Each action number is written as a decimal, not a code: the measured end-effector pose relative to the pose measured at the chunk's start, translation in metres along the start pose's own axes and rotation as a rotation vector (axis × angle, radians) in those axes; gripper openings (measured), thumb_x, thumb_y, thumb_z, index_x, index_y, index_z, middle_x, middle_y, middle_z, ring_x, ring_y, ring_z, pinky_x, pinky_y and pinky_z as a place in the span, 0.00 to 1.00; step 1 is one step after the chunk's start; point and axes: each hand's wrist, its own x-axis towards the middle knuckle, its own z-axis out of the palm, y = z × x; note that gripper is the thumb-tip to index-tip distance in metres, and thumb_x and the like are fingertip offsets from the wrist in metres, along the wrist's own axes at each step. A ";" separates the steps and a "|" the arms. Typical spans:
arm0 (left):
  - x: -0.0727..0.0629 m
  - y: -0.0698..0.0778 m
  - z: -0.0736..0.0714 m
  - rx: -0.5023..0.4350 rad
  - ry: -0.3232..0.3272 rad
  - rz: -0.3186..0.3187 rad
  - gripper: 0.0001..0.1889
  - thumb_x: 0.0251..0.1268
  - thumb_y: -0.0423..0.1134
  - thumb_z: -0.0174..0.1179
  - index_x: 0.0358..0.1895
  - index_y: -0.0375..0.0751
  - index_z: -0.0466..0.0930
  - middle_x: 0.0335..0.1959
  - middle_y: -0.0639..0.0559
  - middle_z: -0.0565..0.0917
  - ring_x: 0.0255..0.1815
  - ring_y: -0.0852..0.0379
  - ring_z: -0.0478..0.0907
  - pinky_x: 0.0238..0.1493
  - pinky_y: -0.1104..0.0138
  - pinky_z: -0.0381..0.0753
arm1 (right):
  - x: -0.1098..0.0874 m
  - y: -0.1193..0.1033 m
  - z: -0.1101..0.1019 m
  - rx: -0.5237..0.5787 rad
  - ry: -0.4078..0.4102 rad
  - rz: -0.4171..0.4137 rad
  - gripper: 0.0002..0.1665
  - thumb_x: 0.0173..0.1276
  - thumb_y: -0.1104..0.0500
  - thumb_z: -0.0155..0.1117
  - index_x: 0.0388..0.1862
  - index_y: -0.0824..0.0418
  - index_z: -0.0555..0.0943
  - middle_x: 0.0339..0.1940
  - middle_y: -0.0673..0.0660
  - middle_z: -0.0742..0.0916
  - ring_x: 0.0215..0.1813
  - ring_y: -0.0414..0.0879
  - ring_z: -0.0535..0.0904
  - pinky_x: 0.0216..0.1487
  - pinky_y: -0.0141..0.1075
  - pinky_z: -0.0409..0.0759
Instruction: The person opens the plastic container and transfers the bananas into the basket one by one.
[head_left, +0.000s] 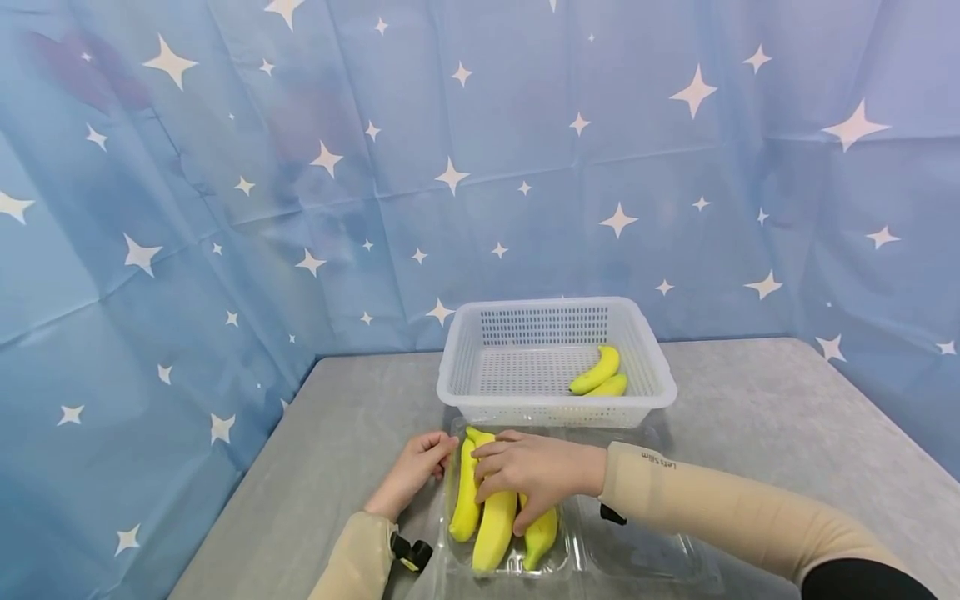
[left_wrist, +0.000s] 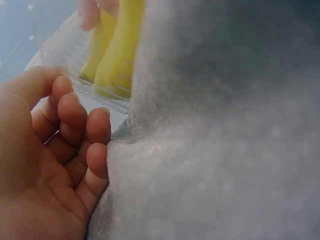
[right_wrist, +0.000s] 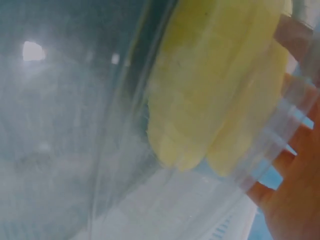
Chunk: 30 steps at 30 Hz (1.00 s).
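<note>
A clear plastic clamshell container (head_left: 558, 567) lies opened on the table, with yellow bananas in its left half. Three show in the head view: a left banana (head_left: 466, 500), a larger middle banana (head_left: 495, 533) and a right banana (head_left: 542, 540). At the container's left edge my left hand (head_left: 416, 471) pinches the rim between thumb and index finger, its other fingers curled. My right hand (head_left: 536, 471) reaches over from the right, fingers and thumb around the middle banana. The right hand covers part of the fruit. Both wrist views show bananas (left_wrist: 120, 55) through blurry clear plastic.
Just behind the container stands a white perforated basket (head_left: 555, 410), with two small bananas (head_left: 597, 371) at its right side. The container's other half (head_left: 637, 550) lies flat to the right, under my right forearm. A blue star-patterned curtain (head_left: 525, 225) surrounds the grey table (head_left: 750, 417).
</note>
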 end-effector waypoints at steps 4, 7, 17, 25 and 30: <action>-0.006 0.009 0.001 -0.007 -0.002 0.004 0.20 0.74 0.41 0.54 0.31 0.22 0.70 0.20 0.52 0.72 0.22 0.56 0.68 0.28 0.67 0.71 | 0.001 0.001 -0.001 -0.024 -0.014 -0.003 0.30 0.57 0.41 0.73 0.59 0.44 0.80 0.59 0.43 0.79 0.71 0.47 0.64 0.66 0.49 0.65; -0.006 0.010 0.002 -0.008 -0.002 0.010 0.20 0.74 0.41 0.54 0.31 0.22 0.70 0.20 0.51 0.72 0.22 0.56 0.67 0.28 0.67 0.71 | 0.001 0.001 -0.003 -0.036 -0.022 -0.008 0.30 0.56 0.42 0.74 0.58 0.44 0.80 0.58 0.42 0.80 0.71 0.46 0.65 0.66 0.48 0.65; -0.006 0.008 0.003 -0.011 -0.002 0.014 0.20 0.74 0.40 0.54 0.30 0.23 0.70 0.20 0.52 0.72 0.22 0.56 0.67 0.28 0.67 0.71 | 0.002 0.002 -0.006 -0.057 -0.019 -0.035 0.30 0.54 0.47 0.76 0.58 0.43 0.81 0.57 0.44 0.81 0.69 0.47 0.67 0.65 0.45 0.66; -0.007 0.008 0.002 -0.016 -0.008 0.024 0.21 0.74 0.41 0.54 0.29 0.22 0.69 0.20 0.52 0.73 0.22 0.56 0.67 0.28 0.68 0.70 | 0.003 0.000 -0.007 -0.034 -0.018 -0.024 0.29 0.52 0.48 0.77 0.56 0.42 0.82 0.55 0.44 0.81 0.69 0.47 0.66 0.65 0.47 0.66; -0.007 0.010 0.002 -0.009 -0.006 0.035 0.21 0.74 0.41 0.54 0.29 0.22 0.69 0.20 0.52 0.73 0.21 0.55 0.67 0.27 0.67 0.70 | 0.004 0.000 -0.007 -0.038 -0.017 -0.022 0.30 0.52 0.42 0.77 0.56 0.41 0.82 0.54 0.43 0.80 0.69 0.47 0.66 0.65 0.47 0.65</action>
